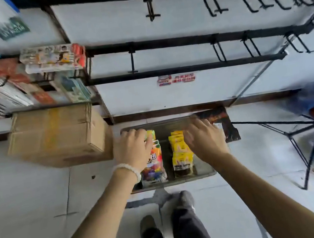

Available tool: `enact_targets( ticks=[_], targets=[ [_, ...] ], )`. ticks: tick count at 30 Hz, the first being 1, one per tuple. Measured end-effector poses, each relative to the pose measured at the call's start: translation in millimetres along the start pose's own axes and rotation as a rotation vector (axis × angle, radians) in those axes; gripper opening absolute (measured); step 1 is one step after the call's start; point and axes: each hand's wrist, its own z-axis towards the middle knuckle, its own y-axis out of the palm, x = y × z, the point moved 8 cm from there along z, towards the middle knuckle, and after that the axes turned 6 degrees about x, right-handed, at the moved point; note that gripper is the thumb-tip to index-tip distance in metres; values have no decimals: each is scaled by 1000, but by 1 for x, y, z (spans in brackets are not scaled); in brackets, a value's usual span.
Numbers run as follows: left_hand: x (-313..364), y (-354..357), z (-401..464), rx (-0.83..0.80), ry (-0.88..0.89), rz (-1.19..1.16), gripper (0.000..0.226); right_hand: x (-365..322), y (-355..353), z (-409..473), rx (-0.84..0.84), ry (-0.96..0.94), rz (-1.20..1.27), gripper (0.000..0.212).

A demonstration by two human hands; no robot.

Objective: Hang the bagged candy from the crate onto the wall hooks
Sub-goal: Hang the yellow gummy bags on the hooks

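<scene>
Sitting at nine o'clock on the floor: a brown cardboard box (57, 136). Reaching into the crate (204, 174) at the middle, the left hand (133, 148), grip curling on the colourful candy bags (152, 165). Resting on the yellow candy bags (180, 154) just beside, the right hand (203, 136), grip state hard to tell. Hanging bare at twelve o'clock: black wall hooks (218, 49).
</scene>
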Motion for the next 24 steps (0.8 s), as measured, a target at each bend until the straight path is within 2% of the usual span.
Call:
enact_targets(
  ticks=[6,8,10,14,19,24],
  targets=[
    [9,122,-43,-175,-158,44,36,75,121,-40,-280,30,-2,26],
    [17,166,-50,-231,-197,37,40,101,154,-47,-332,1,-35,30],
    [28,213,-57,-300,-245,16,47,130,190,-54,-386,-33,-45,25],
    [51,290,-69,-379,-261,108,34,177,253,-72,-446,-30,-13,21],
    [65,383,-79,-490,-273,106,35,201,338,-97,-545,-23,44,30],
    [65,462,-68,-524,-240,108,37,207,419,-106,-608,29,97,30]
  ],
)
